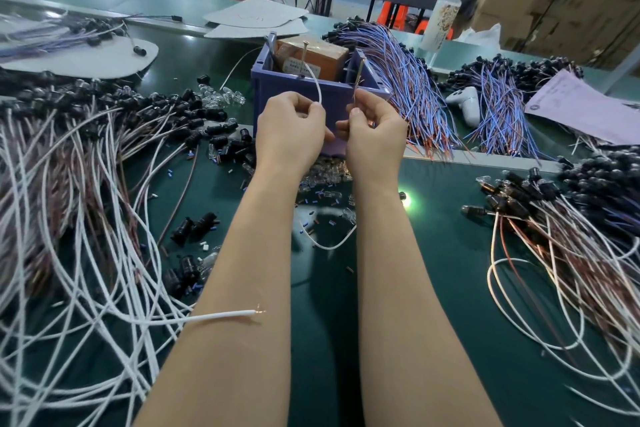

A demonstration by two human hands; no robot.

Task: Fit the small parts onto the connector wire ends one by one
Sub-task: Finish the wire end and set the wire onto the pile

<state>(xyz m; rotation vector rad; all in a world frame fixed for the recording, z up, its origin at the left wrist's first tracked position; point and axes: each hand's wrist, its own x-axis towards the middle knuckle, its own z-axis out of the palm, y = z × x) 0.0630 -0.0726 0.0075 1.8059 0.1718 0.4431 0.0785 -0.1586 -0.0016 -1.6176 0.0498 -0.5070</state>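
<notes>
Bright overhead light falls evenly on my worktop (450, 270); a glare spot (407, 200) flares near my right hand (375, 135), soft shadow lies below my left hand (291, 128), and wires (52, 218) far left blur and bow.

Single head-worn wide-angle view, facing forward and down, close over the worktable (437, 274)

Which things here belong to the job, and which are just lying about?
Job: left hand pinching white wire; right hand pinching brown wire; clear bulbs; black sockets.
Lying about: bottle; controller; pink paper; cardboard.
</notes>
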